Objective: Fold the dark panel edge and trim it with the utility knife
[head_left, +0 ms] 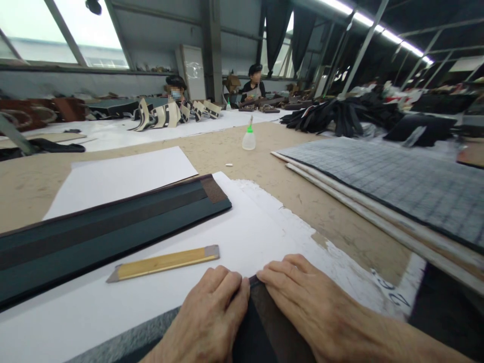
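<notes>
On white paper (245, 237), left hand (207, 317) and right hand (302, 297) press a dark strip (260, 327), grips flat; yellow scraper (162, 263) near.

Dark strip (263, 317) cropped below, long panel (94, 237) cropped left

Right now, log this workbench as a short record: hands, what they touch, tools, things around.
Left hand: flat, pressing the end of the dark strip
Right hand: flat on the same end, beside the left
Under them: white sheet
Nearest tool: yellow-handled tool, lying loose
Behind it: long dark band
Farther: glue bottle, grid-patterned sheets, two people
</notes>
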The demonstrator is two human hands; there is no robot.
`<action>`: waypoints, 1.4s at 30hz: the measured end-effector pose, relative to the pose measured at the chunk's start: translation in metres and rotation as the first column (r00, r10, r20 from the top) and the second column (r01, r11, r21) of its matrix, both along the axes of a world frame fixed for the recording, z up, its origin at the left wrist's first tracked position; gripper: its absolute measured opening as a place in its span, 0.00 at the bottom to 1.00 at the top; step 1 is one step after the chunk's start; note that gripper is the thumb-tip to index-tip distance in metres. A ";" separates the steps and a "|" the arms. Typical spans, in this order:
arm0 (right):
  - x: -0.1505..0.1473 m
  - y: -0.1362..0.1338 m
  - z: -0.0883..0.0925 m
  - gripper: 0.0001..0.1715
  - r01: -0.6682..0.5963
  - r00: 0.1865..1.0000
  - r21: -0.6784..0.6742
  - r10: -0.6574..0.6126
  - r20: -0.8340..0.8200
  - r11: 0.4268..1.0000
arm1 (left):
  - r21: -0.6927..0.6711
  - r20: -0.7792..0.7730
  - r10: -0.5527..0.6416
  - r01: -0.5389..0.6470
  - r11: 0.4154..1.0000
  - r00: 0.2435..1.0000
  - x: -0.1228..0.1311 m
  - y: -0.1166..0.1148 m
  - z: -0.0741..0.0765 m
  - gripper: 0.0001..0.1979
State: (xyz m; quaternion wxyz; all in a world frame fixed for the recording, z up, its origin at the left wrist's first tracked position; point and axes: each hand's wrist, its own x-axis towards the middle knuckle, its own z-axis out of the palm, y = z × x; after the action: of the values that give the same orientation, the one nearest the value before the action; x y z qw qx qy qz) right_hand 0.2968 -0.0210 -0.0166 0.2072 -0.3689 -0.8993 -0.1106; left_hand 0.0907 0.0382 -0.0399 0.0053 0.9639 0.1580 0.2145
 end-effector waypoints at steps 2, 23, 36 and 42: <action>-0.001 0.000 0.002 0.23 -0.005 0.999 -0.023 0.004 -0.041 1.000 | 0.008 0.004 -0.006 0.006 1.000 1.000 0.002 0.000 0.000 0.19; -0.022 0.002 -0.010 0.28 0.144 0.985 -0.027 -0.140 0.100 0.989 | 0.087 -0.003 -0.011 0.012 0.996 1.000 -0.041 0.002 0.008 0.21; 0.003 -0.004 -0.006 0.28 0.189 0.970 0.089 -0.200 0.135 0.978 | 0.036 -0.016 -0.004 0.004 0.999 1.000 -0.038 0.000 0.004 0.17; 0.012 0.019 0.015 0.22 0.157 0.982 0.144 -0.170 0.086 0.977 | 0.070 0.042 0.030 -0.033 0.997 0.999 -0.034 -0.001 0.006 0.13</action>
State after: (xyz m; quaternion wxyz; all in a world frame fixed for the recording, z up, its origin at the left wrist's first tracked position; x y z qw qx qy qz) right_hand 0.3088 -0.0023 -0.0021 0.1778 -0.4207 -0.8653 -0.2064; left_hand 0.0568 0.0367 -0.0342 -0.0288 0.9562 0.1655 0.2397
